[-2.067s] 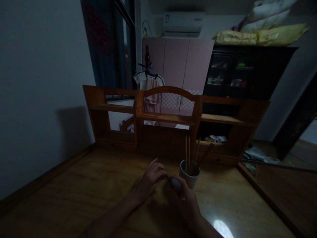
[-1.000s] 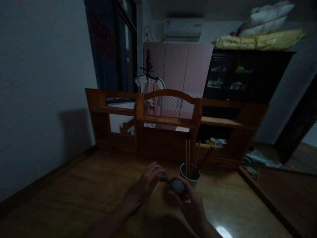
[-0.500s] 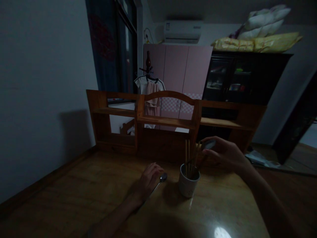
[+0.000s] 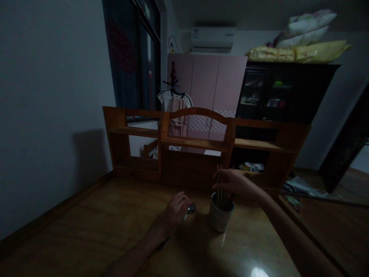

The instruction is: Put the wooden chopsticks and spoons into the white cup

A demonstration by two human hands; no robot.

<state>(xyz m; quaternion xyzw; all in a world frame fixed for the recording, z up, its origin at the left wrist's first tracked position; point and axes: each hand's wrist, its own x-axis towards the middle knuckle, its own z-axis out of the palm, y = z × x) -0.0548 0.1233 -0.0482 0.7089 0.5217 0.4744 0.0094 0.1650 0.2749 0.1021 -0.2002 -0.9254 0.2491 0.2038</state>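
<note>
A white cup (image 4: 220, 219) stands on the table with several wooden chopsticks (image 4: 219, 196) upright in it. My right hand (image 4: 235, 184) is above the cup, its fingers closed around the upper ends of the utensils; in the dim light I cannot make out exactly what they pinch. Left of the cup a metal spoon (image 4: 191, 208) lies on the table, its bowl pointing away from me. My left hand (image 4: 175, 211) rests beside the spoon with fingers stretched out, covering part of its handle.
A wooden shelf unit (image 4: 196, 144) rises along the table's far edge. On the left, a wall (image 4: 57, 115) borders the wooden table (image 4: 121, 215). Behind are a pink wardrobe (image 4: 204, 84), a dark cabinet (image 4: 294, 92) and a clothes stand with garments (image 4: 175, 102).
My right hand has moved left and slightly down, from right of the chopsticks to over the cup. The spoon bowl it held up is out of sight. My left hand has barely shifted.
</note>
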